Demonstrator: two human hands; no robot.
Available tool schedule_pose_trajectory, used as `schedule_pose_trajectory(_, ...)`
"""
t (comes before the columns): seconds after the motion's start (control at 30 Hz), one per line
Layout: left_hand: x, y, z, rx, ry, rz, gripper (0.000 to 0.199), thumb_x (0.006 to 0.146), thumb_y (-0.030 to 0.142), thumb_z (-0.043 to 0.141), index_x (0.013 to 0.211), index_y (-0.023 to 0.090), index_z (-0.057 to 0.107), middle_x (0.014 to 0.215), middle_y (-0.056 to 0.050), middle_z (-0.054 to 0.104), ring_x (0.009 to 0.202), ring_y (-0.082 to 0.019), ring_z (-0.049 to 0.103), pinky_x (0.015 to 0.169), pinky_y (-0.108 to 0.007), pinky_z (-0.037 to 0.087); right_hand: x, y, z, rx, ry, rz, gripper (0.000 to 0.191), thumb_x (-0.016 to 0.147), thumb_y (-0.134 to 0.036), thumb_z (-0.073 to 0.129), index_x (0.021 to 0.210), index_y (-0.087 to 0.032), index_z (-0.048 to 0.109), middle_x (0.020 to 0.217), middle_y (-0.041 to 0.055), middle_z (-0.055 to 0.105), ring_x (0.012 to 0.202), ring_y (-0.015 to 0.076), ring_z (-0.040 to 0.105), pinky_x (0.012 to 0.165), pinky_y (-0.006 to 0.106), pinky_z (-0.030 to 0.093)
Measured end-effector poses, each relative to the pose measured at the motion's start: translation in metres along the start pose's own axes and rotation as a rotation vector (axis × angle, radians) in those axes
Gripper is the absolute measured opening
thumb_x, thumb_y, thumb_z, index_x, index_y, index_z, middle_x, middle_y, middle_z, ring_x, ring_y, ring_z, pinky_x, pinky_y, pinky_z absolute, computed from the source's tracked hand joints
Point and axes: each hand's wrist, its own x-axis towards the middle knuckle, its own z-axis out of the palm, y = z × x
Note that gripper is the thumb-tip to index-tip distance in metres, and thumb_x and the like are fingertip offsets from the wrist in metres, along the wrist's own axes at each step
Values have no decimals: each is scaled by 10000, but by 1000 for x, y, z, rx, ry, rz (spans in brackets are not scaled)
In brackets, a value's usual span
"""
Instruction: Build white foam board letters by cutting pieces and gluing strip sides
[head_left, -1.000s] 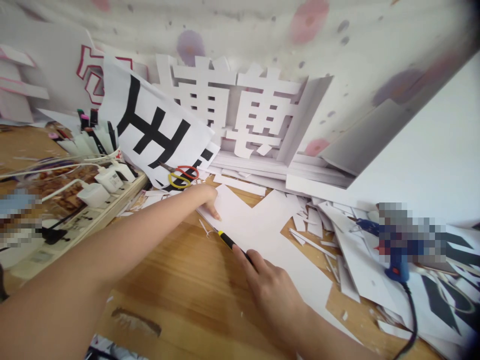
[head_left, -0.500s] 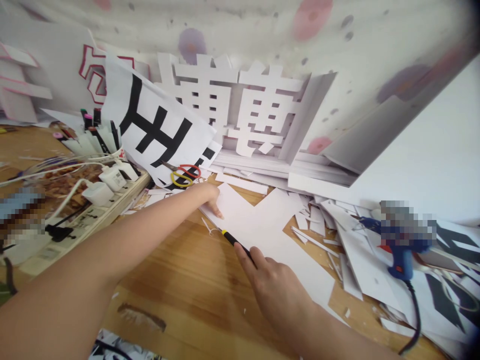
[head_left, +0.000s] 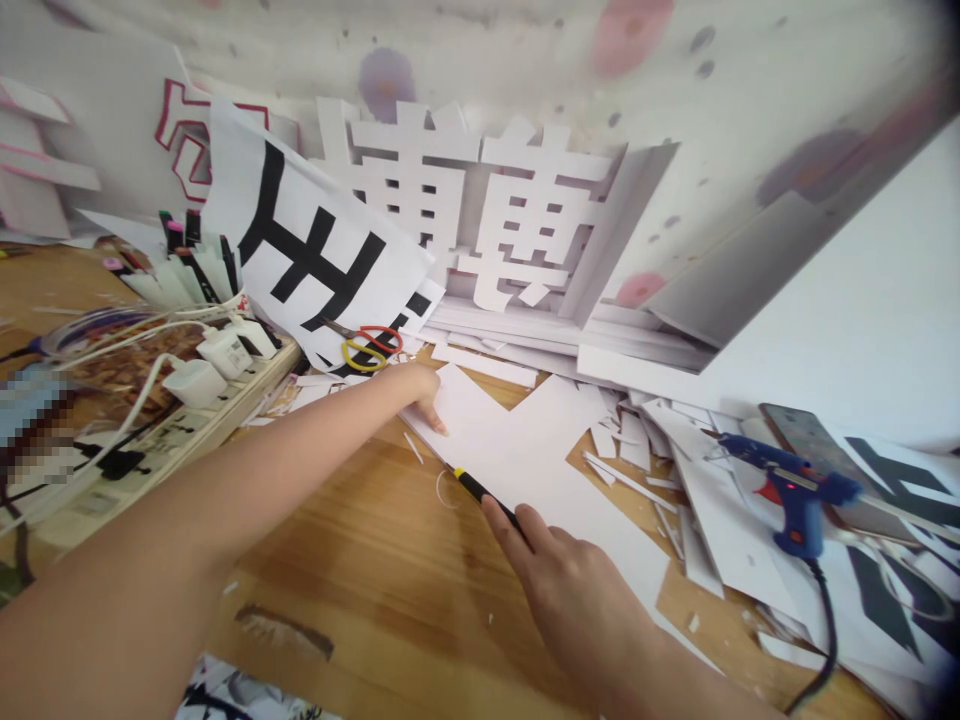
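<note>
My right hand (head_left: pixel 574 580) is wrapped round the black handle of a craft knife (head_left: pixel 486 494) with a yellow collar. Its thin blade meets the near left edge of a white foam board piece (head_left: pixel 517 450), which has a V-shaped notch at the back. A thin curled shaving (head_left: pixel 448 490) hangs below the blade. My left hand (head_left: pixel 424 395) presses down on the board's left corner, thumb stretched out; its other fingers are mostly hidden. A loose white sliver (head_left: pixel 413 448) lies on the wooden table between the hands.
Scissors (head_left: pixel 367 347) lie left of my left hand, near a power strip (head_left: pixel 176 430) with plugs. White cut-out characters (head_left: pixel 525 220) stand at the back. To the right are board scraps (head_left: pixel 705 550), a blue glue gun (head_left: pixel 799 500) and a phone (head_left: pixel 799 435).
My right hand has drawn the craft knife a short way toward me and to the right along the board's edge. My left hand stays in place.
</note>
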Motion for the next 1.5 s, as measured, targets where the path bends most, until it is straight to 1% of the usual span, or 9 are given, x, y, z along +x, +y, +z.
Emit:
schedule_pose_trajectory(0.17, -5, 2, -2, -17, -2, -20, 1093, 258, 687, 729, 1204, 166, 567, 1229, -195, 556, 1065, -412, 532, 911, -490, 413, -8, -1, 4, 13, 50, 15, 720, 570, -25, 496, 1287, -77, 452, 863, 86, 628, 532, 142, 580, 393, 245, 437)
schedule_pose_trajectory(0.33, -10, 4, -4, -5, 7, -29, 1064, 287, 693, 722, 1225, 220, 549, 1296, -166, 507, 1103, -408, 509, 924, -487, 409, -18, 4, 12, 94, 81, 38, 717, 582, 2, 469, 1288, -115, 431, 876, 64, 625, 529, 130, 579, 416, 235, 457)
schedule_pose_trajectory(0.57, -14, 6, -7, 6, -11, -27, 1024, 344, 703, 698, 1224, 201, 552, 1281, -177, 517, 1085, -409, 521, 889, -486, 436, -32, 19, 19, 333, 245, 128, 532, 788, 5, 323, 1294, -147, 388, 918, 60, 620, 544, 127, 608, 475, 241, 501)
schedule_pose_trajectory(0.73, -13, 4, -5, 9, -9, -4, 1028, 348, 717, 684, 1200, 153, 571, 1259, -204, 527, 1077, -400, 527, 892, -463, 435, -22, 27, 25, 493, 289, 164, 457, 873, -68, 309, 1315, -169, 370, 1005, 80, 613, 646, 145, 638, 560, 257, 526)
schedule_pose_trajectory(0.87, -11, 1, -3, -4, -4, 2, 981, 354, 697, 696, 1184, 188, 583, 1238, -183, 552, 1087, -383, 528, 897, -436, 430, -14, 31, 32, 543, 332, 243, 410, 896, -111, 335, 1297, -175, 394, 1008, 84, 616, 681, 154, 645, 588, 263, 526)
schedule_pose_trajectory(1.17, -14, 0, -4, -15, 5, 26, 961, 348, 723, 676, 1155, 207, 592, 1233, -164, 561, 1107, -353, 523, 910, -392, 418, 7, 19, 32, 513, 268, 116, 497, 863, -70, 360, 1349, -170, 349, 1037, 90, 601, 665, 139, 634, 606, 266, 525)
schedule_pose_trajectory(1.27, -18, 0, -4, 0, 11, 34, 936, 367, 714, 679, 1124, 168, 607, 1229, -187, 556, 1094, -362, 527, 904, -400, 422, 8, 31, 41, 546, 346, 195, 429, 896, -144, 357, 1322, -178, 386, 1015, 82, 612, 690, 142, 633, 605, 255, 520)
schedule_pose_trajectory(1.37, -20, 1, -4, 10, 15, 37, 917, 398, 704, 676, 1114, 136, 607, 1221, -207, 554, 1078, -369, 535, 893, -409, 427, 3, 50, 54, 449, 404, 363, 396, 902, -178, 361, 1293, -184, 422, 989, 82, 617, 694, 152, 627, 556, 243, 497)
schedule_pose_trajectory(1.5, -20, 0, -3, 19, 19, 58, 902, 465, 700, 645, 1149, 116, 575, 1221, -208, 553, 1066, -353, 543, 889, -407, 430, -2, 76, 67, 194, 309, 599, 431, 878, -132, 389, 1299, -218, 423, 1038, 87, 581, 658, 167, 602, 461, 246, 450)
